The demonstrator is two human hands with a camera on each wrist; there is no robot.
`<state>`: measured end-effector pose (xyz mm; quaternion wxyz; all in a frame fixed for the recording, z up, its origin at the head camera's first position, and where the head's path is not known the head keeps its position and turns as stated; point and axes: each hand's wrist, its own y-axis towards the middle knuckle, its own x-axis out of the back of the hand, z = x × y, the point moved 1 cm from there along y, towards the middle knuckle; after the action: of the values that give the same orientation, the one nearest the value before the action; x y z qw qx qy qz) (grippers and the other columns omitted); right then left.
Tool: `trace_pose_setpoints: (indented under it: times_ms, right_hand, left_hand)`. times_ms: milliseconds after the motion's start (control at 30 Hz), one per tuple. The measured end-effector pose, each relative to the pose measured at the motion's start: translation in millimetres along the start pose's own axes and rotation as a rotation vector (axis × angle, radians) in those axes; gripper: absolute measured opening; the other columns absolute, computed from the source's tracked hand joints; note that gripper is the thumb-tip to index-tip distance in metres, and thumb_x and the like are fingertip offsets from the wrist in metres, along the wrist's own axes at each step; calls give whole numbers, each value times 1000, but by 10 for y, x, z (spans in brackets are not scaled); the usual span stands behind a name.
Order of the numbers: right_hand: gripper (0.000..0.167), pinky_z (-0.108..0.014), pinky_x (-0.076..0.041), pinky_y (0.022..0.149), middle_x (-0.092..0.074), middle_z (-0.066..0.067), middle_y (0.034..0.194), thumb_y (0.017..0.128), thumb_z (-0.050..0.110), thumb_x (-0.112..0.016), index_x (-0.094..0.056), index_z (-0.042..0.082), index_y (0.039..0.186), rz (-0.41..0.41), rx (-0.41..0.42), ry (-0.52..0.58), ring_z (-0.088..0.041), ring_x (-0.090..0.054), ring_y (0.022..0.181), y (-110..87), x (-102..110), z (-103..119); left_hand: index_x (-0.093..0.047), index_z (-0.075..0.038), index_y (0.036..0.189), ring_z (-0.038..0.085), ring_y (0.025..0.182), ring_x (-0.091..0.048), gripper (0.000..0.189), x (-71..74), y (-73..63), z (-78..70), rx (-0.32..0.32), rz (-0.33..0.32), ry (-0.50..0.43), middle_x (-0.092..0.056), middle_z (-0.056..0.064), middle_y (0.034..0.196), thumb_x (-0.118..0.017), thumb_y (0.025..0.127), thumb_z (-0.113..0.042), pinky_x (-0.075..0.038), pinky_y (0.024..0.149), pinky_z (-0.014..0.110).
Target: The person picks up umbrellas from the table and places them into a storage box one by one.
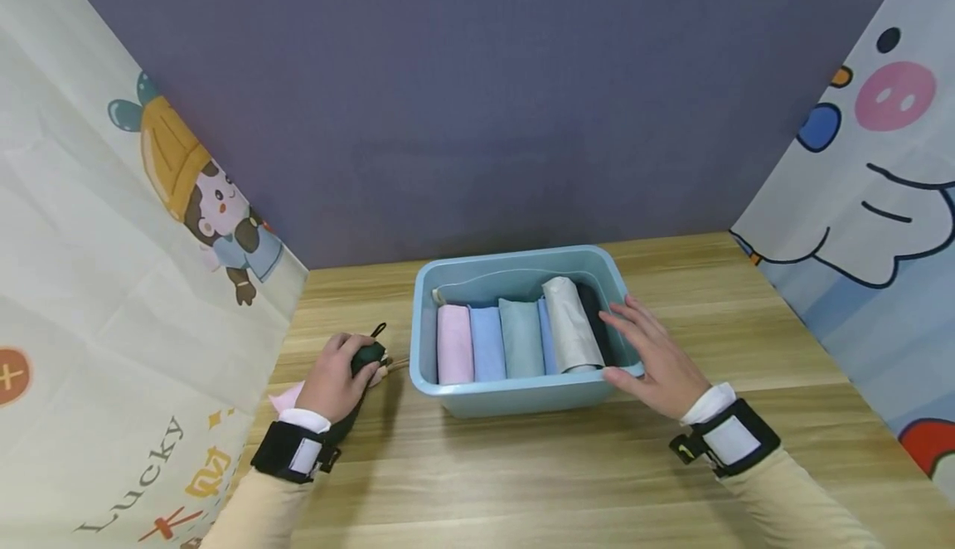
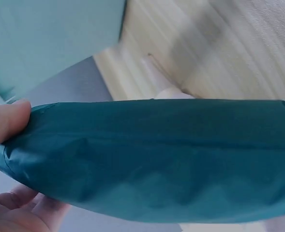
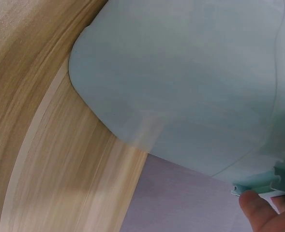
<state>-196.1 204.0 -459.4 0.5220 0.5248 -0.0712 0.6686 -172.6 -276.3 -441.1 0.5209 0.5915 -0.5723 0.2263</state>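
Observation:
A long dark green folded umbrella [image 2: 152,159] with a black loop at its end is in my left hand [image 1: 337,377], thumb on one side and fingertips on the other. It is left of a light blue plastic bin [image 1: 522,400]. My right hand [image 1: 660,362] rests at the bin's right rim, fingers fairly straight and apart; its fingertips [image 3: 253,205] are right at the rim in the right wrist view. Inside the bin stand a pink roll [image 1: 455,346], a blue roll [image 1: 488,346], a grey-green roll [image 1: 521,337], a whitish roll [image 1: 570,325] and a black item [image 1: 593,321].
Beneath the left hand lies something pink [image 1: 285,399], mostly hidden. A beige piece with a thin cord [image 1: 398,363] reaches toward the bin. The wood-grain table [image 1: 507,483] meets a dark grey-blue panel [image 1: 477,118] behind, with printed curtains [image 1: 89,201] at both sides.

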Motion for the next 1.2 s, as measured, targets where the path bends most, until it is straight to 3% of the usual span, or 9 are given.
trace_pose_setpoints:
  times_ms: [367,567,733,967,1200]
  right_hand:
    - [74,-69,-35,95,-39,-15,147,81,36,-73,-42,14,144,3,7,-3,-37,-22,142,-2,-1,-6]
    - [74,-69,-34,96,-39,-15,147,81,38,-73,-42,14,144,7,8,-4,-37,-21,142,-2,-1,-8]
    - [74,-69,-34,95,-39,-15,147,82,37,-73,-42,14,145,10,8,-2,-37,-21,142,-1,4,-1]
    - [74,-69,-34,95,-39,-15,147,81,36,-74,-42,15,144,11,5,7,-37,-21,142,-1,9,-2]
    - [71,-70,-34,95,-39,-16,146,80,35,-74,-46,15,142,12,5,3,-37,-20,142,1,7,4]
  left_hand:
    - [-62,-2,115,38,93,-60,36,168,-25,-15,36,-86,-67,-57,22,110,-76,82,-9,-53,74,52]
    - [-62,-1,113,27,85,-57,34,287,7,-76,40,-167,-89,-60,18,108,-76,82,-8,-48,63,38]
    - [-62,-1,114,20,77,-54,33,398,68,-126,38,-196,-105,-64,15,104,-74,84,-8,-41,59,29]
    - [-62,-1,115,13,53,-44,33,584,178,-231,54,-202,-117,-69,15,95,-72,87,-13,-38,45,25]
    - [-64,0,113,12,48,-42,33,861,385,-412,-30,-222,-84,-69,15,94,-75,84,-12,-37,43,27]
